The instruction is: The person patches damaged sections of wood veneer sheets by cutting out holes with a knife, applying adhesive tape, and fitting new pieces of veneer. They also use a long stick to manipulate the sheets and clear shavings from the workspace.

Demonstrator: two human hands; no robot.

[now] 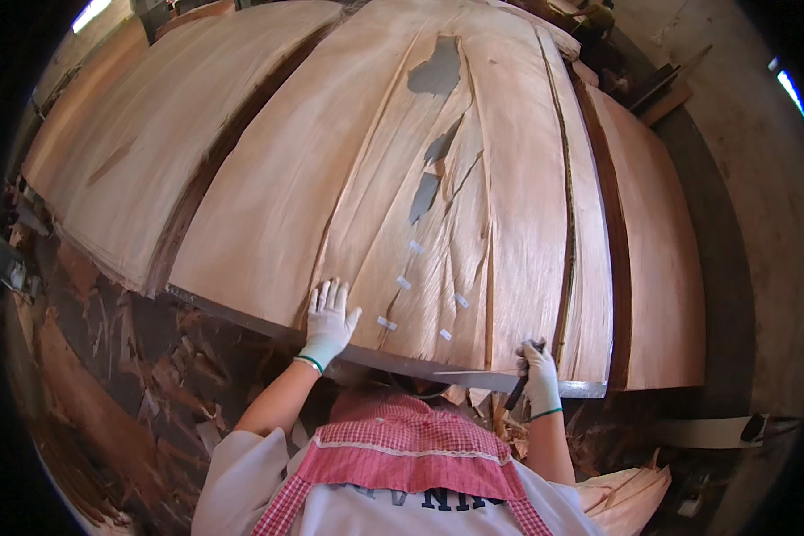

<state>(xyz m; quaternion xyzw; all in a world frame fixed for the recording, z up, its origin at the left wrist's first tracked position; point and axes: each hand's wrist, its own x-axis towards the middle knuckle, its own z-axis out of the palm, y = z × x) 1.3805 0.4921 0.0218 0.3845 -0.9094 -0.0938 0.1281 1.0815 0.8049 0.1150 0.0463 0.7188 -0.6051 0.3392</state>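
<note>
A broad sheet of wood veneer (268, 196) lies over the worktable in front of me, split lengthwise and torn through its middle. Grey shows through ragged holes (436, 73) in it. Several small white tape pieces (386, 322) are stuck along the cracks nearer me. My left hand (329, 320), in a white glove, rests flat on the veneer near its front edge with fingers spread. At the front right, my gloved right hand (540, 377) is closed around a dark-handled tool (515, 393); its working end is not clear. A thin pale strip (473, 372) runs leftward from that hand.
Stacks of veneer stand to the left (188, 98) and right (657, 241), with dark gaps beside the middle sheet. Torn veneer scraps (152, 357) litter the floor at left and below the table's metal front edge (585, 389). Another person (594, 18) is at the far right.
</note>
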